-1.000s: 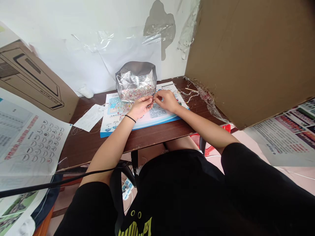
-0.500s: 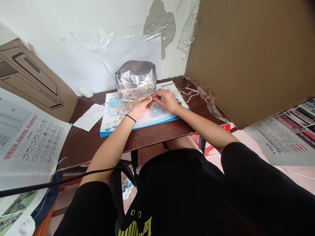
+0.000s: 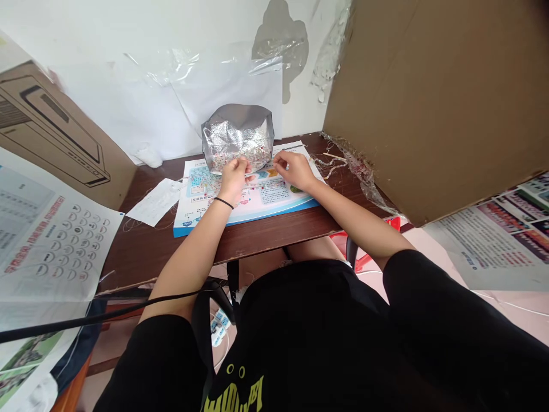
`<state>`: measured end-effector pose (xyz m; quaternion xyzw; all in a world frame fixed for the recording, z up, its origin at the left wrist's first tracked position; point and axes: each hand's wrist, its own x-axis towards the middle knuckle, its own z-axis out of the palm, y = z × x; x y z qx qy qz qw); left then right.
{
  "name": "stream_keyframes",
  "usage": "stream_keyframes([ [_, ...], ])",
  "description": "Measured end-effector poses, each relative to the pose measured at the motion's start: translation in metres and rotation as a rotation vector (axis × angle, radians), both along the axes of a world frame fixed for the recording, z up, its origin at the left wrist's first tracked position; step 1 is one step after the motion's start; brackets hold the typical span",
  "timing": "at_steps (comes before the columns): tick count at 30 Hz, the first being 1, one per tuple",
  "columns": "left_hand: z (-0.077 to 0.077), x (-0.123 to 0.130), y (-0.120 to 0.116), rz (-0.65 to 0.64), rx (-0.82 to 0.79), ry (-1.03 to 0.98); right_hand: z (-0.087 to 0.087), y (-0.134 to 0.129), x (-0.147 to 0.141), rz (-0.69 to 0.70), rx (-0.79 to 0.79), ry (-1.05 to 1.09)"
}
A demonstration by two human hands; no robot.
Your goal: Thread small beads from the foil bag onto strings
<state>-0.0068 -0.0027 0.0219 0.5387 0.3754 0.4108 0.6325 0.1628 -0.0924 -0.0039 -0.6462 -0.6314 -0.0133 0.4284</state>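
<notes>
My left hand (image 3: 234, 178), with a dark band at its wrist, is closed in a pinch just in front of a silvery bag (image 3: 237, 136). Small multicoloured beads fill the bag's lower part. To its right, my right hand (image 3: 295, 170) is also pinched shut over a printed booklet (image 3: 274, 197) with a blue edge. Whatever the fingertips of each hand hold is too small to make out. Small beads (image 3: 206, 184) and fine, thread-like bits lie on the booklet, left of my left hand.
A white paper slip (image 3: 155, 201) lies left of the booklet on the dark desk (image 3: 257, 240). Beaded strands (image 3: 334, 166) and crumpled clear plastic (image 3: 364, 177) lie at the right. Cardboard walls (image 3: 429, 103) enclose both sides. A black cable (image 3: 128, 315) crosses at lower left.
My hands have come apart from their meeting point in front of the bag. The left has moved left and the right slightly right, both with fingers still closed.
</notes>
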Motion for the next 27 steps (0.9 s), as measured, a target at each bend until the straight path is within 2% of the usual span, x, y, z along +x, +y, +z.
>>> stream_keyframes([
  [3,0.006,-0.003,0.009,0.135,-0.048,-0.078,-0.002,0.002,0.009,-0.076,-0.084,0.002],
  [7,0.01,-0.007,0.018,0.213,-0.075,-0.167,-0.005,0.004,0.015,-0.151,-0.162,-0.023],
  [14,0.01,-0.01,0.032,0.389,0.044,-0.177,-0.003,0.002,0.019,-0.316,-0.314,-0.174],
  [17,0.014,-0.014,0.036,0.476,0.091,-0.187,-0.002,-0.001,0.019,-0.363,-0.33,-0.235],
  [20,0.019,-0.016,0.033,0.495,0.068,-0.186,-0.002,-0.001,0.018,-0.363,-0.327,-0.262],
  [22,0.021,-0.016,0.027,0.408,0.018,-0.162,-0.001,-0.001,0.019,-0.351,-0.339,-0.248],
  [23,0.021,-0.016,0.023,0.318,-0.013,-0.136,-0.001,-0.001,0.019,-0.349,-0.349,-0.225],
  [25,0.02,-0.015,0.014,0.05,-0.052,-0.048,0.001,-0.001,0.019,-0.354,-0.344,-0.165],
  [27,0.016,-0.013,0.005,-0.207,0.004,0.077,0.003,-0.002,0.016,-0.339,-0.28,-0.11],
])
